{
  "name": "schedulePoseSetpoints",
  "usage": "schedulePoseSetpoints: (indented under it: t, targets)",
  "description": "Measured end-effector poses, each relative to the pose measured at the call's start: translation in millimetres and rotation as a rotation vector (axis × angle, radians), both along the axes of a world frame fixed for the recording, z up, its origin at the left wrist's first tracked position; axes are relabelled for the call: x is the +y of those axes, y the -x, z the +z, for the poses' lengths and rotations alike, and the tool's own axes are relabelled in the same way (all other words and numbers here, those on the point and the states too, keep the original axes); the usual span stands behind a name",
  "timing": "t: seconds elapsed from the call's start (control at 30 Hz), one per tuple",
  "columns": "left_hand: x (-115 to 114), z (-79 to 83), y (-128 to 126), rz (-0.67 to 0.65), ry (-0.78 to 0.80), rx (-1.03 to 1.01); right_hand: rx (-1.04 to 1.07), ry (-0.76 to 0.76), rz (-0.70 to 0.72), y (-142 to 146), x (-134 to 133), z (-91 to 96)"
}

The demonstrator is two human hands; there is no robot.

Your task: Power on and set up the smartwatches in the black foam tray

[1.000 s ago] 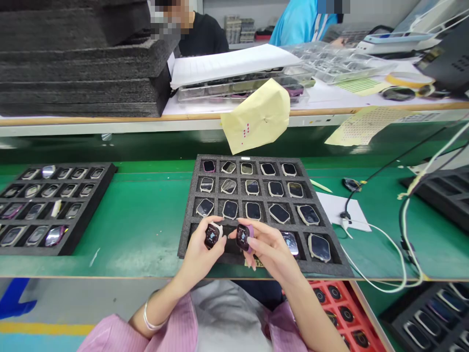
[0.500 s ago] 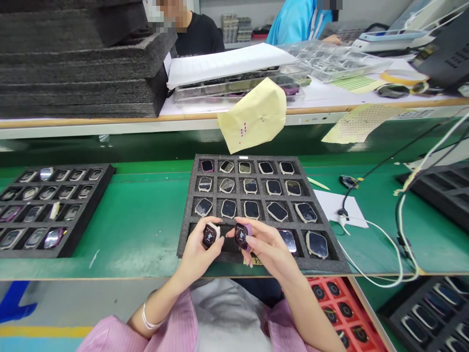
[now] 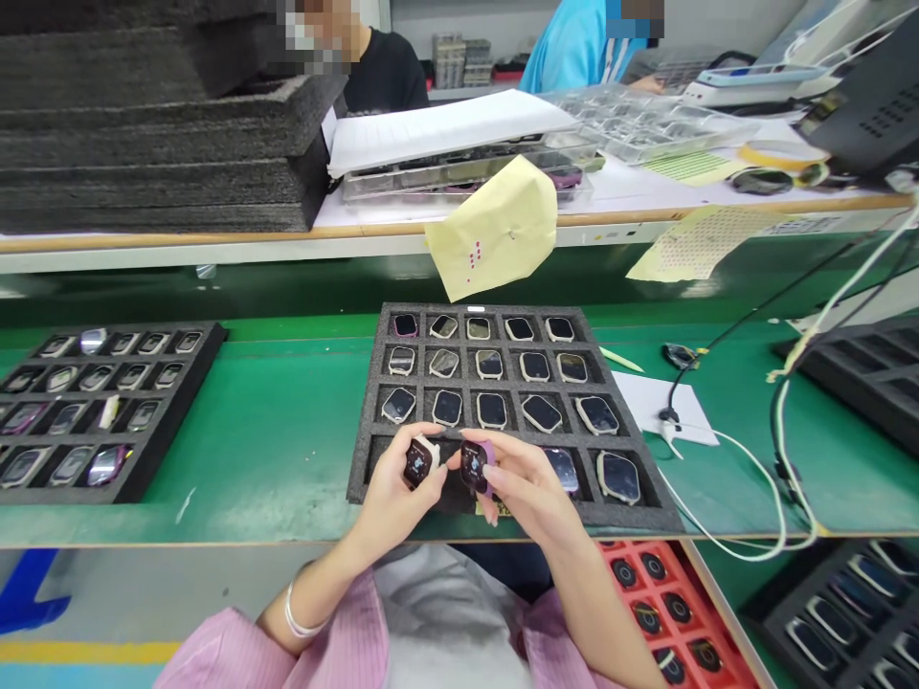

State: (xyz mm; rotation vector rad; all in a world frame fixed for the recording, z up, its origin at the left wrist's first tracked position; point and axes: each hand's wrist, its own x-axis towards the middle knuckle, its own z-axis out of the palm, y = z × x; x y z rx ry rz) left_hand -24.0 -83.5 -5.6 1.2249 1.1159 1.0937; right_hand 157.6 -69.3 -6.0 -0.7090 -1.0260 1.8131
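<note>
My left hand [image 3: 396, 493] is closed around a white smartwatch case [image 3: 420, 460], its lit dark screen facing me. A purple smartwatch case [image 3: 475, 466], also lit, sits in the fingers of my right hand [image 3: 529, 488], with the thumb at the screen's edge. The two watches are held side by side, a small gap apart, over the front row of a black foam tray [image 3: 511, 308]. Watch cases without straps lie in the tray's compartments, among them a silver-rimmed watch [image 3: 618, 477] at the front right. My hands hide part of the front row.
At left lies another foam tray [image 3: 208, 356] of watches. White cables [image 3: 772, 507] and a paper sheet [image 3: 682, 407] are on the right. Below the bench edge is a red tray [image 3: 664, 586] of round parts. Stacked foam [image 3: 158, 134] fills the upper-left shelf. Two people are beyond.
The white watch in my left hand has shifted slightly right, closer to the purple one, and turned a little. My right hand has barely moved.
</note>
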Motion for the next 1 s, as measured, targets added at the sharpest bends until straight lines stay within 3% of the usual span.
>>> schedulePoseSetpoints:
  t: [1.0]
  targets:
    - [-2.3, -7.8, -1.9, 0.031, -0.023, -0.024, 0.026, 0.012, -0.086, -2.2, -3.4, 0.0]
